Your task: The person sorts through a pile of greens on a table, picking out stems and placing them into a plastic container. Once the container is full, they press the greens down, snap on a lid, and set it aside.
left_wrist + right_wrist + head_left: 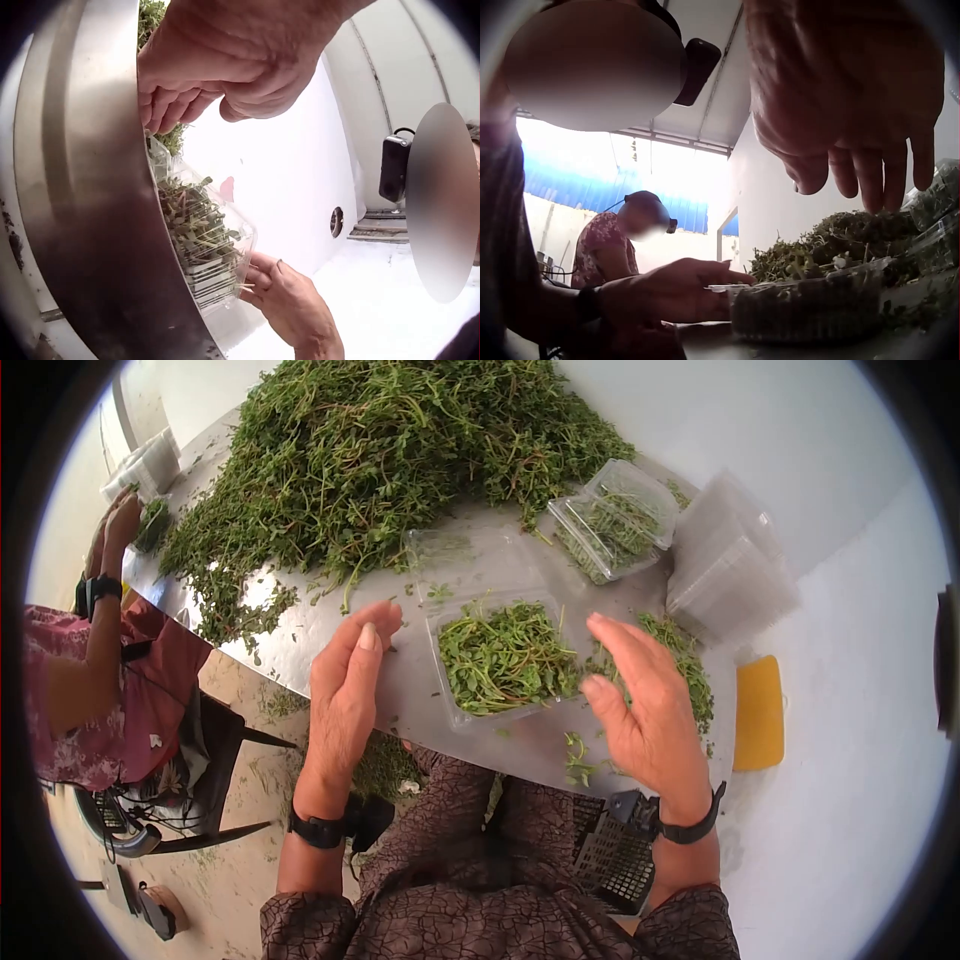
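Observation:
A clear plastic clamshell tray [503, 656] full of green herb sprigs stands near the front edge of the steel table [400, 700], its lid [468, 553] lying open behind it. My left hand [350, 672] is flat and upright just left of the tray, fingers straight. My right hand [635, 685] hovers just right of it with its fingers extended over loose sprigs. Neither hand holds anything. In the left wrist view the tray [206, 240] lies between the left hand [225, 67] and the right hand [292, 300]. The right wrist view shows the tray [806, 304] and the left hand [671, 289] by its rim.
A big heap of herbs [390, 450] covers the far half of the table. A second filled clamshell [612, 522] and a stack of empty trays [728, 572] sit at the right. A yellow object [759, 712] lies off the table's right side. Another person [110, 660] works at the left.

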{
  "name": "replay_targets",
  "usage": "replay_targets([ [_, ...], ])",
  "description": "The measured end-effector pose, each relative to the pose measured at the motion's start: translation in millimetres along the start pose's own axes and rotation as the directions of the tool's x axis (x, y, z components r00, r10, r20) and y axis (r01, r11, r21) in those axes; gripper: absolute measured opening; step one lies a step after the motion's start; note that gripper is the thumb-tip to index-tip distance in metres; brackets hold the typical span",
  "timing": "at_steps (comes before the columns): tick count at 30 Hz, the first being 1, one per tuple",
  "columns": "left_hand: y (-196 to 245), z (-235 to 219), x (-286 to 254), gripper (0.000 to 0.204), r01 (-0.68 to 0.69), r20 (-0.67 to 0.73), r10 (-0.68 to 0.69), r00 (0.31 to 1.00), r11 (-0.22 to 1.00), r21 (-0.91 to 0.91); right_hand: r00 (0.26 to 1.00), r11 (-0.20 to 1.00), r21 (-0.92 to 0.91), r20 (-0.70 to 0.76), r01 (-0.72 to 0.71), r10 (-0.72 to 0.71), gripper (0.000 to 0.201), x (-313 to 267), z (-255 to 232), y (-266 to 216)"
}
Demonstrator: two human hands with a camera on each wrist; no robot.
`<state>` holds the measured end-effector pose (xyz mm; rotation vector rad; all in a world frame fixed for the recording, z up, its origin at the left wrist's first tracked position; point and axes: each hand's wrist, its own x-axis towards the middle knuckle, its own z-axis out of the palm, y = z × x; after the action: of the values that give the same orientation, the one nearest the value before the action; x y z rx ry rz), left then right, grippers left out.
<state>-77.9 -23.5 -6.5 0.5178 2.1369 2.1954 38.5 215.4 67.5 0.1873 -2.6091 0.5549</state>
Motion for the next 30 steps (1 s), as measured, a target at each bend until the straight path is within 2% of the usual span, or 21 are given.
replay_targets([
  [6, -3.4, 15.5, 13.2, 0.054, 0.079, 0.010, -0.079, 0.997, 0.983, -0.165, 0.998, 0.997, 0.069, -0.053, -0.038, 0.042, 0.042, -33.2, 5.3, -9.1],
  [10, -17.4, 23.5, 18.2, 0.056, 0.052, 0.016, -0.049, 0.999, 0.962, -0.269, 0.993, 0.989, 0.117, -0.058, -0.095, 0.103, 0.043, -48.2, 14.4, -13.7],
  [12, -12.0, 32.3, 17.7, 0.059, 0.073, -0.042, -0.091, 0.995, 0.944, -0.322, 0.993, 0.986, 0.135, -0.046, -0.102, 0.109, 0.043, -51.5, 17.5, -17.9],
  [16, -5.0, 39.0, 13.4, 0.062, 0.061, -0.093, -0.090, 0.992, 0.958, -0.282, 0.993, 0.992, 0.085, -0.067, -0.094, 0.100, 0.042, -53.4, 20.3, -22.0],
  [19, -2.5, 36.0, 9.3, 0.066, 0.096, -0.076, -0.124, 0.989, 0.951, -0.295, 0.993, 0.995, 0.045, -0.079, -0.084, 0.087, 0.042, -52.0, 21.7, -21.0],
  [21, -4.4, 33.3, 3.8, 0.069, 0.097, -0.013, -0.108, 0.994, 0.940, -0.326, 0.992, 0.995, 0.030, -0.081, -0.091, 0.093, 0.042, -52.7, 24.2, -18.9],
  [23, 0.7, 30.7, -5.6, 0.069, 0.069, -0.005, -0.075, 0.997, 0.942, -0.330, 0.990, 0.989, 0.122, -0.096, -0.088, 0.100, 0.041, -51.6, 27.3, -14.1],
  [25, 4.0, 27.8, -17.0, 0.068, 0.045, 0.009, -0.044, 0.999, 0.942, -0.333, 0.990, 0.987, 0.137, -0.098, -0.087, 0.101, 0.041, -49.0, 30.3, -8.3],
  [27, 5.4, 22.6, -27.9, 0.067, -0.010, 0.018, 0.016, 1.000, 0.965, -0.261, 0.990, 0.985, 0.152, -0.100, -0.084, 0.100, 0.042, -47.2, 33.3, -3.8],
  [30, 12.4, 22.8, -43.2, 0.065, 0.001, -0.029, -0.007, 1.000, 0.981, -0.196, 0.991, 0.983, 0.169, -0.098, -0.077, 0.095, 0.042, -45.8, 36.3, -1.4],
])
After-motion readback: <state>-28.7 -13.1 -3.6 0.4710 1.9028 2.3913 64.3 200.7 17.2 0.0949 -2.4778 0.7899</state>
